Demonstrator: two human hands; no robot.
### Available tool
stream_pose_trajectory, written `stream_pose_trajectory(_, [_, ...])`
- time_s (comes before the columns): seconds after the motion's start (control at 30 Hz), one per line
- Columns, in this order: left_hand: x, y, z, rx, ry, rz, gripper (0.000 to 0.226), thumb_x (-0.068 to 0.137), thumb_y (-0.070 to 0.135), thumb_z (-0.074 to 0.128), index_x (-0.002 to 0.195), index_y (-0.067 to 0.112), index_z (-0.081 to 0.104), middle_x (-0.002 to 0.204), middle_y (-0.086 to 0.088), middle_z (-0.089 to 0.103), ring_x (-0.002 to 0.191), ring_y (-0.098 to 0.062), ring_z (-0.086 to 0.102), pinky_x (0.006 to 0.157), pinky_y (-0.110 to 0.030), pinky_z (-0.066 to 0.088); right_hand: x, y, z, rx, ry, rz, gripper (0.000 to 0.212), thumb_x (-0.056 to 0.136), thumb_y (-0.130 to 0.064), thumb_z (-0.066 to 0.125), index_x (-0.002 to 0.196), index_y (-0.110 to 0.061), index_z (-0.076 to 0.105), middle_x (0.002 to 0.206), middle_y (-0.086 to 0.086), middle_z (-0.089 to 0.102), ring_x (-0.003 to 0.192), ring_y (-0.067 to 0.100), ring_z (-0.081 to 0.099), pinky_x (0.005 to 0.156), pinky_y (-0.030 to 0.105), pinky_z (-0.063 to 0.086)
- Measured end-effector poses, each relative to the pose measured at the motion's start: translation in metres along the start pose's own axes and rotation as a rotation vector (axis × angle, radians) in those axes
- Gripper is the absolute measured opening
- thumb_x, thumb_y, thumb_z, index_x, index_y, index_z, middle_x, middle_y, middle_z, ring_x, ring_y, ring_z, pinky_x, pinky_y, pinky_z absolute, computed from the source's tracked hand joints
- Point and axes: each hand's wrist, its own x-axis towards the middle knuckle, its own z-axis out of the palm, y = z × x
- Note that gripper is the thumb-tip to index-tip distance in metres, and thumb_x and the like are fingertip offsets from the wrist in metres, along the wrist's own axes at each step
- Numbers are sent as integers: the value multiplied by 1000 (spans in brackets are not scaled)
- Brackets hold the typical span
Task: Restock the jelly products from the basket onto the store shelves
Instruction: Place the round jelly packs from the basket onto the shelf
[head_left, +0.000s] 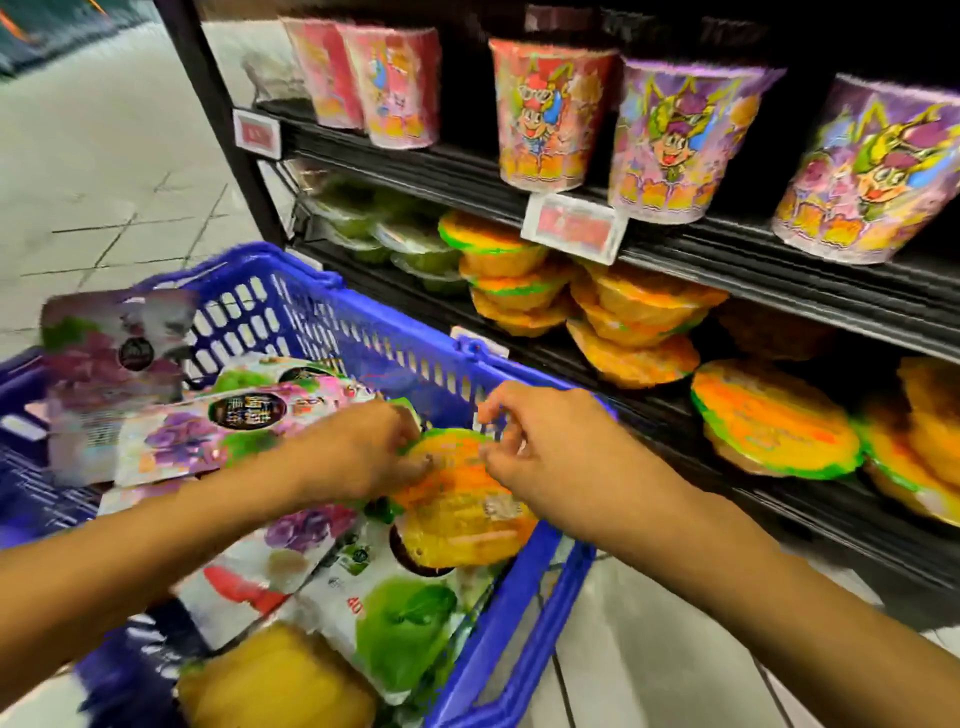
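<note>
A blue plastic basket (363, 332) sits below me, filled with jelly pouches (218, 431) printed with grapes and green fruit. On top of them lie orange jelly cups with green rims (457, 499). My left hand (363, 447) pinches the left edge of the top orange cup. My right hand (545, 441) has its fingertips on the cup's right edge, fingers curled. The view is motion-blurred, so the exact grip is unclear. Matching orange jelly cups (774, 421) are stacked on the lower shelf to the right.
The black shelf unit (727, 249) stands right of the basket. Its upper shelf holds tall pink and purple cartoon tubs (675, 140) and price tags (574, 226). Green jelly cups (410, 244) sit at the lower shelf's left. Tiled floor (104, 171) lies to the left.
</note>
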Motion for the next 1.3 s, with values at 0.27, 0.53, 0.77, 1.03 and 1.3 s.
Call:
stream_pose_trajectory(0.27, [20, -4, 23, -192, -83, -114, 37, 89, 44, 65, 95, 8, 61, 94, -10, 62, 82, -21, 54, 65, -29, 37, 33, -10, 46, -692, -341, 141, 73, 96, -57, 44, 142, 0, 33, 145, 15, 38, 132, 29, 46, 93, 37, 39])
stream_pose_trajectory(0.53, [-2, -12, 21, -863, -51, -148, 46, 77, 12, 81, 107, 9, 46, 92, -15, 71, 80, -30, 70, 75, -47, 60, 35, -5, 46, -574, -316, 208, 113, 78, -71, 59, 148, 5, 14, 140, 16, 51, 126, 35, 52, 82, 38, 39])
stream_pose_trajectory(0.77, [-13, -47, -25, -1515, -146, -294, 79, 53, 16, 91, 125, 1, 62, 115, -23, 69, 93, -32, 72, 81, -49, 60, 15, 1, 38, 158, 315, 107, 52, 92, -55, 51, 130, -21, 43, 112, -3, 68, 105, 21, 64, 85, 37, 49])
stream_pose_trajectory(1.03, [-26, 6, -45, -1535, -90, 70, 58, 45, 27, 95, 99, 13, 77, 107, -16, 74, 87, -25, 74, 65, -28, 59, -18, 5, 33, 1137, 403, 98, 34, 82, -60, 56, 107, -38, 63, 107, -7, 73, 103, 14, 68, 94, 47, 52])
stream_pose_trajectory(1.3, [2, 85, -46, -850, 93, 357, 31, 73, 45, 79, 97, 28, 71, 84, -2, 74, 66, -10, 63, 64, -28, 50, -61, 53, 10, 1198, 832, 359, 27, 88, -41, 57, 76, -19, 67, 60, 9, 55, 52, 12, 51, 45, 17, 37])
